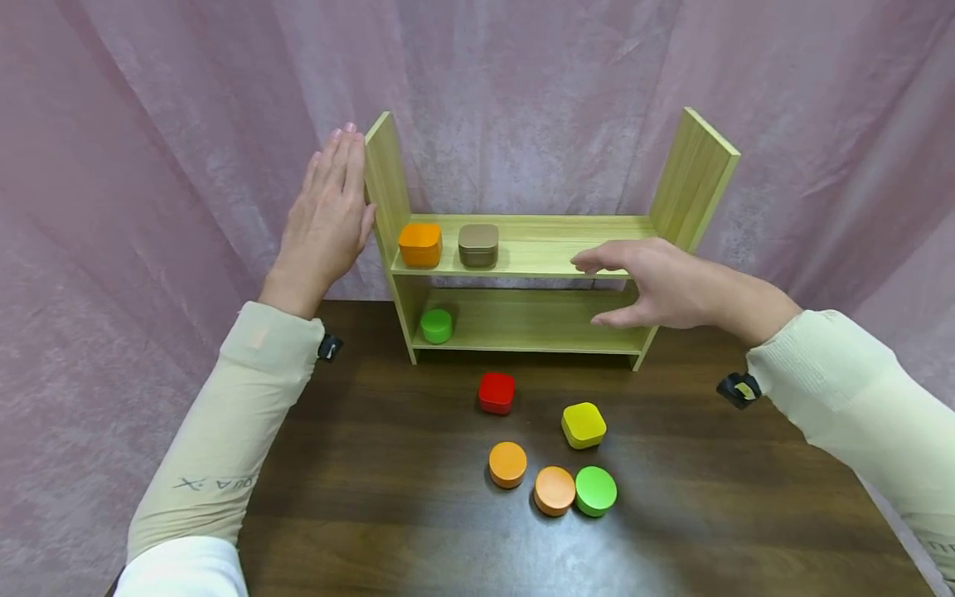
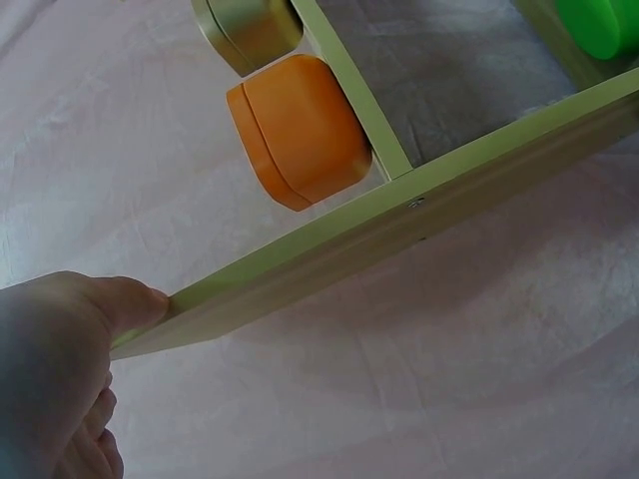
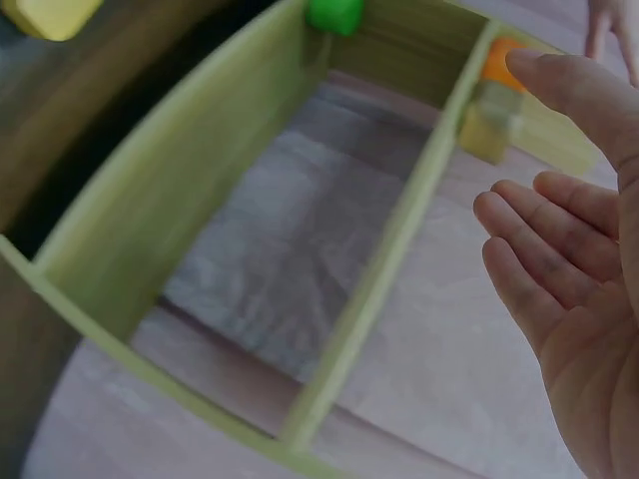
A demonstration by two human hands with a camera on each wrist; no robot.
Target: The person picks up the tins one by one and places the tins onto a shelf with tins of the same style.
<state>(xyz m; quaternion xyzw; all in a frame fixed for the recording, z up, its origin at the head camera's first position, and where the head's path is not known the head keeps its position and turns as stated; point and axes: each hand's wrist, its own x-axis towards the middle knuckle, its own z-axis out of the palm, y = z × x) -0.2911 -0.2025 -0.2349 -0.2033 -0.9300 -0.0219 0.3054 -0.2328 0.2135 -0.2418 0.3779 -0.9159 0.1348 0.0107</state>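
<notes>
My left hand (image 1: 326,211) lies with straight fingers along the outer face of the left side panel of a two-tier wooden shelf (image 1: 522,336); in the left wrist view its thumb (image 2: 135,302) meets the panel's edge. My right hand (image 1: 656,282) hovers before the right part of the shelf, fingers spread from the thumb and nothing between them. An orange square tin (image 1: 421,246) and a brownish-gold square tin (image 1: 478,247) sit side by side on the upper board's left. Below them, a round green tin (image 1: 436,326) stands at the lower board's left.
On the dark wooden table (image 1: 373,497) before the shelf lie a red square tin (image 1: 496,393), a yellow square tin (image 1: 584,425), a round orange tin (image 1: 508,464), a round peach tin (image 1: 555,491) and a round green tin (image 1: 595,491). A pink curtain (image 1: 186,124) hangs behind.
</notes>
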